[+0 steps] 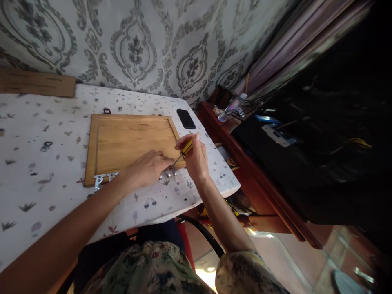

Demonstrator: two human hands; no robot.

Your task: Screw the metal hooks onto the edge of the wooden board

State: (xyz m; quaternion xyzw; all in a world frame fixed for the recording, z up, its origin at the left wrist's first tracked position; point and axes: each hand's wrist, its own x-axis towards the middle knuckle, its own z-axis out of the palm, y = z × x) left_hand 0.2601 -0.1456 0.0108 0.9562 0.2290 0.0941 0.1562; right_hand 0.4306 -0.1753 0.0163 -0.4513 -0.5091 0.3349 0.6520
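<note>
A wooden cabinet door (128, 141) lies flat on the patterned tablecloth (30, 134). A metal hinge (169, 173) sits at its near right corner and another hinge (101, 179) at the near left corner. My right hand (193, 157) is closed round a yellow-and-black screwdriver (183, 151), whose tip points down at the right hinge. My left hand (147, 168) rests curled on the door's near edge, fingers pressed by that hinge.
A black phone (185, 119) lies on the table beyond the door. A cardboard piece (36, 82) leans at the wall on the left. A red-brown wooden cabinet (260, 179) with clutter and cables stands to the right. Small metal parts (45, 146) lie on the cloth.
</note>
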